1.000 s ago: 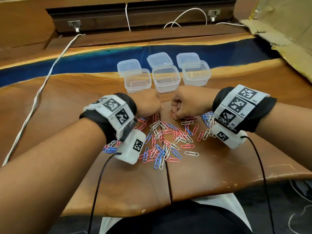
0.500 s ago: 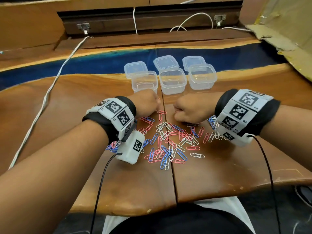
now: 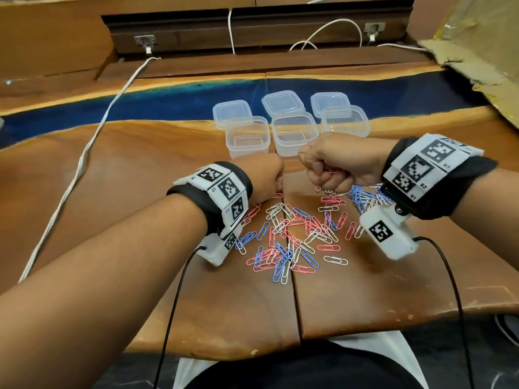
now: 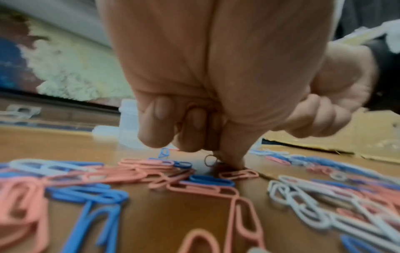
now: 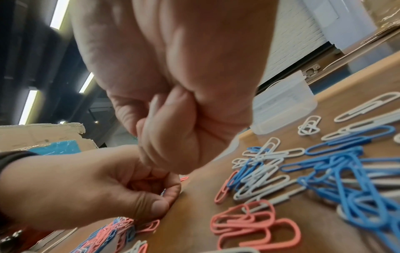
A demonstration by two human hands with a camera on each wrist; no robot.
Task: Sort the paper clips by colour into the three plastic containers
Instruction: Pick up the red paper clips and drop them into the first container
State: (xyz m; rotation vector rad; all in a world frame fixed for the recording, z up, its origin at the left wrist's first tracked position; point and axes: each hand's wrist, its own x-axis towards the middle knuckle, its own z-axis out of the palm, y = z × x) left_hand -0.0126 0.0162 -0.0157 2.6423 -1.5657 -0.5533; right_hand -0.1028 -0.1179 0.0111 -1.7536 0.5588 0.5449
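Note:
A pile of pink, blue and white paper clips [image 3: 292, 237] lies on the wooden table [image 3: 140, 169]. Three clear plastic containers stand in a row behind it: left [image 3: 247, 136], middle [image 3: 295, 133], right [image 3: 345, 122]; I see nothing in them. My left hand [image 3: 276, 186] is curled at the pile's far edge, its fingertips down on the wood at a pink clip [image 4: 238, 174], with thin pink wire showing inside the curl. My right hand [image 3: 320, 175] is a raised fist just in front of the middle container, with pink clips [image 3: 330, 171] showing in its grip.
Three clear lids [image 3: 283, 102] lie behind the containers on the blue resin strip. A white cable [image 3: 84, 158] runs across the left of the table. Torn cardboard [image 3: 477, 66] leans at the far right. Black wrist-camera cords [image 3: 174, 304] hang over the near edge.
My right hand has lifted off the pile into a fist and moved up towards the containers. My left hand has stayed low at the pile's far edge.

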